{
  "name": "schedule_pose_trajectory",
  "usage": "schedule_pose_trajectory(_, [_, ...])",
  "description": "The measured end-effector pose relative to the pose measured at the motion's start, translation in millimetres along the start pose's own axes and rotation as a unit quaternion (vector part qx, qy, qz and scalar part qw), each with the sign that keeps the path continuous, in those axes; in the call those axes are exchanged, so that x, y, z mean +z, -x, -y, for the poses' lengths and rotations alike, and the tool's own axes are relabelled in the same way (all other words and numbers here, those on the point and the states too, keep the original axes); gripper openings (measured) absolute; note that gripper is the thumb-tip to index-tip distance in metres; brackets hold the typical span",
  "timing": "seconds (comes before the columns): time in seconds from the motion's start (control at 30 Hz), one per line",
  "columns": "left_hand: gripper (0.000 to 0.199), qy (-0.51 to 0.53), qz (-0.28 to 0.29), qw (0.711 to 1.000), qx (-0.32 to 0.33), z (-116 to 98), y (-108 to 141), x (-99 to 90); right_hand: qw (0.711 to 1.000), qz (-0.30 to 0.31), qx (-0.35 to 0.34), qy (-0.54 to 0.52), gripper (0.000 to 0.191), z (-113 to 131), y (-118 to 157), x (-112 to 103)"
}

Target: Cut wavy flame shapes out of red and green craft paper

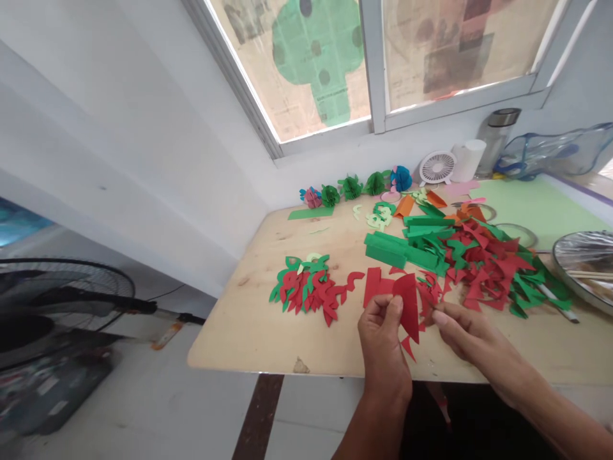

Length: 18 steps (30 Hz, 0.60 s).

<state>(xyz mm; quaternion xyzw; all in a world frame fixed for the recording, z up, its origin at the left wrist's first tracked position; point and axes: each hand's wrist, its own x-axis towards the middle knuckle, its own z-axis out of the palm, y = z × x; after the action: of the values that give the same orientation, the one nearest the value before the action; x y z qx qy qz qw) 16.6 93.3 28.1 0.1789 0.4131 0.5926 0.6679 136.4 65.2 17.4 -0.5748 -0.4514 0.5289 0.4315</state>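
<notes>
My left hand [384, 332] clamps a red paper piece [408, 306] over the tabletop [249, 338]; my right hand [464, 329] is just beside it, grip state indeterminable

Bright daylight enters the window [377, 70]; edges stretch.

2 bare hands show right of centre in the lower half of the frame: the left hand [382, 327], its thumbnail [397, 301] a smooth small oval, and the right hand [463, 330], with slim fingers. The left forearm [371, 418], bare, is cut off by the bottom edge. The right forearm [550, 396], also bare, widens from the wrist toward the lower right corner. Between the 2 forearms, plain black clothing [483, 429] fills a patch at the bottom, its folds lost in shadow.
</notes>
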Motion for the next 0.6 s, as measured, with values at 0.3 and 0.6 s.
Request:
schedule_pose_trajectory(0.3, [0.013,-0.054,0.047,0.997,-0.021,15.4,3.5,6.2,0.990,-0.089,-0.001,-0.107,0.023,8.2,-8.1,-5.4])
schedule_pose_trajectory(0.6, [0.018,-0.116,0.053,0.992,-0.006,18.7,-8.1,10.4,0.992,-0.117,-0.045,0.019,0.020,2.7,-9.8,-19.6])
